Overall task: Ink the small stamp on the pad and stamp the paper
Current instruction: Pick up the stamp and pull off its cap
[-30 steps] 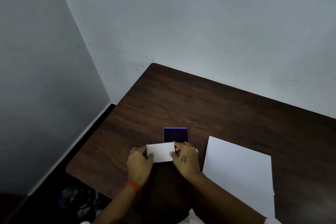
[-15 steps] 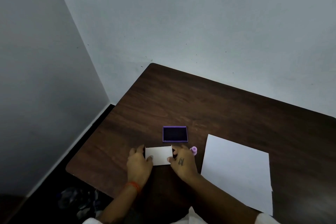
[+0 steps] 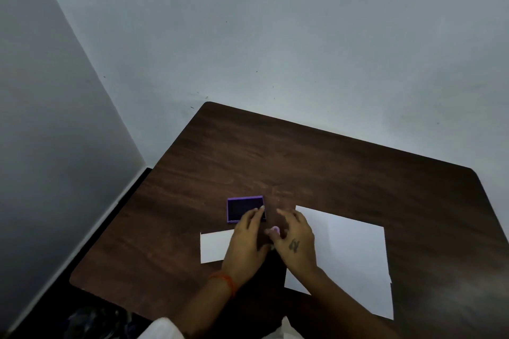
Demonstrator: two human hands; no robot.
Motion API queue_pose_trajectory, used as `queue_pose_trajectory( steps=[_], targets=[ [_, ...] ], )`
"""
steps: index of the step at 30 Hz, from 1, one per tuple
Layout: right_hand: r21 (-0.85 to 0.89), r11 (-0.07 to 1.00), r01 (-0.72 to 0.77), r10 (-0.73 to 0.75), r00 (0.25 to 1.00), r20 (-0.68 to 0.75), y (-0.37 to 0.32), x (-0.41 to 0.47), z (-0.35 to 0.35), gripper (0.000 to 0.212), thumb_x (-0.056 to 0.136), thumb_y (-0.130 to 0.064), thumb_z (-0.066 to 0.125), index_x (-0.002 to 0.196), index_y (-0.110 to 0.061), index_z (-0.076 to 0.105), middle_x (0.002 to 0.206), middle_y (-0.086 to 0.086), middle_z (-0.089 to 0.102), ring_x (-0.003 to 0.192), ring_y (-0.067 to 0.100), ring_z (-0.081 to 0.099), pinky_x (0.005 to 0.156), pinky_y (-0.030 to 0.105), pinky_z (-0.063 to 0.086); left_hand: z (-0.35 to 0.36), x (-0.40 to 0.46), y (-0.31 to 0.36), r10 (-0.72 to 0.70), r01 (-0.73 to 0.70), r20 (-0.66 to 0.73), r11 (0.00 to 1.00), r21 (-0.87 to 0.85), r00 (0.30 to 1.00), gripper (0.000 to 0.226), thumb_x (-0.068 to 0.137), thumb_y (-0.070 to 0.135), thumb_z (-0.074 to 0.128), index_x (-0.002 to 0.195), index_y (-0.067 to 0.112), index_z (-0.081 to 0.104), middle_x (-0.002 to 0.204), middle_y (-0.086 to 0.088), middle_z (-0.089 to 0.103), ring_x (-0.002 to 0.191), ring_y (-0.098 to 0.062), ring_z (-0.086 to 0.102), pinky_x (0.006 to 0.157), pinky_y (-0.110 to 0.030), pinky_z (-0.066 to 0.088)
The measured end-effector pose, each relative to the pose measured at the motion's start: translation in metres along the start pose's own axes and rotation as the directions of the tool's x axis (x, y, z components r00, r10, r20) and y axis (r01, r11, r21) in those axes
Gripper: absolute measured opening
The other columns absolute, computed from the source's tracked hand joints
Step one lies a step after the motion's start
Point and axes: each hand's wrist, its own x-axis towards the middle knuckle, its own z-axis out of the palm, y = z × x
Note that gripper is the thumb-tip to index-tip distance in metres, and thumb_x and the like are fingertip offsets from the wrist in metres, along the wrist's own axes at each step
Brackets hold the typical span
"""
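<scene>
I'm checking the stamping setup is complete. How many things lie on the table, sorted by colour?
White: 2, the small card and the large paper sheet
Purple: 1, the open ink pad
Pink: 1, the small stamp, between the hands
Total: 4

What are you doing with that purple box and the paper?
A person is getting ready to stamp. The left hand reaches onto the near right corner of the open purple ink pad. The right hand is closing its fingers around a small pink stamp on the brown table. A small white card lies under the left hand, and a big sheet of paper waits to the right, with no mark visible yet.
</scene>
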Motion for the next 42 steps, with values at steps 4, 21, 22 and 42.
queue_pose_trajectory(
  steps=[4, 21, 22, 42],
  targets=[
    [0.056, 0.997, -0.047, 0.043, 0.997, 0.067, 0.012, -0.002, 0.005, 0.029, 0.087, -0.029, 0.059, 0.109, -0.011, 0.064, 0.115, 0.010, 0.068, 0.100, 0.021, 0.063, 0.093, 0.023, 0.045, 0.017, 0.008, -0.003, 0.021, -0.023, 0.047, 0.999, 0.034, 0.999, 0.049, 0.087, 0.014, 0.055, 0.133, 0.018, 0.039, 0.137, -0.005, 0.048, 0.124, -0.019, 0.044, 0.103, -0.022, 0.032],
    [0.428, 0.884, -0.185, 0.113, 0.975, 0.189, 0.028, 0.019, -0.008, 0.012, 0.081, -0.016, 0.068, 0.092, -0.012, 0.071, 0.091, 0.010, 0.073, 0.084, 0.019, 0.070, 0.077, 0.026, 0.058, 0.011, 0.015, -0.001, 0.059, -0.065, -0.070, 0.994, -0.090, 0.996, 0.022, 0.081, 0.026, 0.065, 0.102, 0.018, 0.065, 0.100, 0.001, 0.068, 0.088, -0.009, 0.061, 0.080, -0.015, 0.049],
    [0.449, 0.867, -0.216, 0.134, 0.969, 0.207, 0.029, 0.020, -0.010, 0.012, 0.081, -0.017, 0.068, 0.091, -0.013, 0.071, 0.090, 0.008, 0.073, 0.085, 0.020, 0.070, 0.074, 0.023, 0.058, 0.009, 0.014, -0.001, 0.056, -0.062, -0.053, 0.992, -0.110, 0.997, 0.022, 0.081, 0.024, 0.066, 0.102, 0.018, 0.065, 0.099, 0.000, 0.070, 0.088, -0.008, 0.062, 0.082, -0.017, 0.051],
    [0.533, 0.809, -0.249, 0.087, 0.947, 0.310, 0.024, 0.020, -0.025, 0.024, 0.078, -0.022, 0.071, 0.099, -0.011, 0.068, 0.096, 0.008, 0.071, 0.090, 0.021, 0.067, 0.070, 0.015, 0.054, -0.004, 0.015, 0.011, 0.085, -0.089, -0.101, 0.996, -0.032, 0.991, 0.024, 0.077, 0.023, 0.070, 0.099, 0.014, 0.069, 0.099, -0.005, 0.070, 0.085, -0.009, 0.059, 0.073, -0.004, 0.038]
  ],
)
